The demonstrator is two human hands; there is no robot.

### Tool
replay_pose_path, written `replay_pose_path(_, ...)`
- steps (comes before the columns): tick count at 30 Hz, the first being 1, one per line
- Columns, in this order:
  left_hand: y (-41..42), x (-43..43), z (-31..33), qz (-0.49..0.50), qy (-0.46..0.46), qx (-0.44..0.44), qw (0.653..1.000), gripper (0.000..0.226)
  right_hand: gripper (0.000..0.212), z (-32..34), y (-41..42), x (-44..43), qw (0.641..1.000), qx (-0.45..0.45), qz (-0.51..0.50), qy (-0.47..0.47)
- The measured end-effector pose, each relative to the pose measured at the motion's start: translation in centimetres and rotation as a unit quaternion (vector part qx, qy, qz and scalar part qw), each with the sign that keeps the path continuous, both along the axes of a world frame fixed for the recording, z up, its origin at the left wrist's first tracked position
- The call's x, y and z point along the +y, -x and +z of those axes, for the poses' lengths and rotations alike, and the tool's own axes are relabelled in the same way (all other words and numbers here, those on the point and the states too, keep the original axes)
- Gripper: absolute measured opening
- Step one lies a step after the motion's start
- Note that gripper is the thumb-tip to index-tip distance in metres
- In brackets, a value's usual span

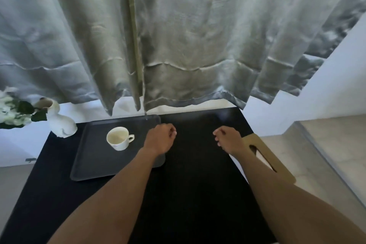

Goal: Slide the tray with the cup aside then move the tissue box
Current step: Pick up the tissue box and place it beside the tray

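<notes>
A dark grey tray lies on the left half of a black table, and a white cup stands upright on it. My left hand hovers over the tray's right edge with its fingers curled in and nothing visibly in them. A tan tissue box with a dark slot lies at the table's right edge, partly hidden by my right forearm. My right hand is just left of the box, its fingers also curled and holding nothing.
A white vase with white flowers stands at the table's back left corner, close to the tray. A pale curtain hangs down to the table's far edge. Light floor lies to the right.
</notes>
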State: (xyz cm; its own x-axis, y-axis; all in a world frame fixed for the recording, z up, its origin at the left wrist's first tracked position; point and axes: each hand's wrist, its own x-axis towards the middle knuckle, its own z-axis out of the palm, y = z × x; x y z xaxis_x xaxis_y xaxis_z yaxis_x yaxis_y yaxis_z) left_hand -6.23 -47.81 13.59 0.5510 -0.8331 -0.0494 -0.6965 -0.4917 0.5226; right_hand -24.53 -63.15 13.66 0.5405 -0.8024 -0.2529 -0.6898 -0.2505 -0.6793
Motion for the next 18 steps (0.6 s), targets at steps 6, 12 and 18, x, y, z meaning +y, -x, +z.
replay_pose_path(6, 1.7, -2.4, -0.6, -0.004, -0.016, -0.013, 1.000, 0.024, 0.022, -0.4, 2.8, -1.3, 1.000, 0.008, -0.020, -0.008)
replay_pose_path(12, 4.2, -5.1, -1.7, -0.004, -0.010, 0.023, 1.000, 0.025, 0.035, -2.7, 6.3, -2.6, 0.997, 0.018, -0.073, -0.027)
replay_pose_path(18, 9.6, -8.9, -4.5, -0.001, -0.038, 0.081, 0.996, 0.033, 0.028, -5.6, 12.2, -4.2, 0.989, 0.024, -0.138, -0.035)
